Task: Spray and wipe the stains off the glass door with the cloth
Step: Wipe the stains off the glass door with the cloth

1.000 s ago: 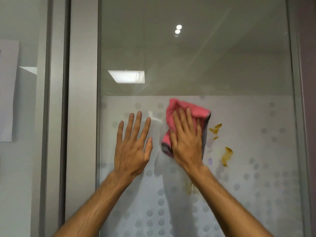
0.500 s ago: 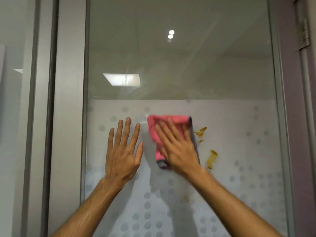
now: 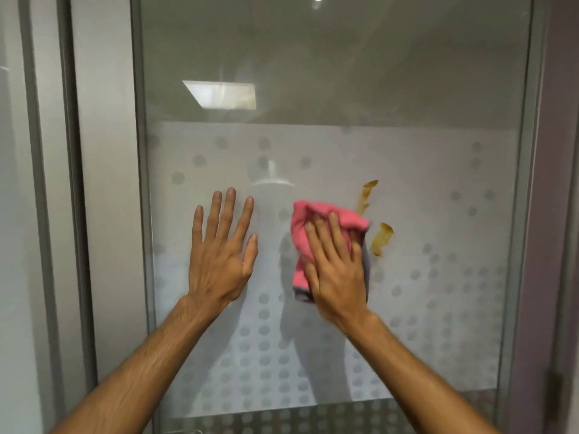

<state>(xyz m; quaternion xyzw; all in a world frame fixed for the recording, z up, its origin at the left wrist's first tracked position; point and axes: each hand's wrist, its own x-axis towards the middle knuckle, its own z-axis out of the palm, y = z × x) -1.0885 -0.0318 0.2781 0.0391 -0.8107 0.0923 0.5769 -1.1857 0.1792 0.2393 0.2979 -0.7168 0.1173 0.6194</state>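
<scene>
The glass door [image 3: 407,89] fills the view, its lower half frosted with grey dots. My right hand [image 3: 340,270] presses a pink cloth [image 3: 316,223] with a grey edge flat against the glass. Two yellow-brown stains sit just right of the cloth: a thin streak [image 3: 366,195] above and a larger smear [image 3: 382,239] below. My left hand [image 3: 219,258] lies flat on the glass to the left of the cloth, fingers spread, holding nothing. No spray bottle is in view.
A grey metal door frame [image 3: 141,214] runs down the left, with a second pane and post [image 3: 37,214] beyond it. The right frame [image 3: 529,183] meets a purple-grey wall [image 3: 560,214]. Ceiling lights reflect in the upper glass.
The cloth under my right hand has slid sideways and then down across the glass. The small splatter stain has become a thin streak. My left hand has stayed flat on the glass.
</scene>
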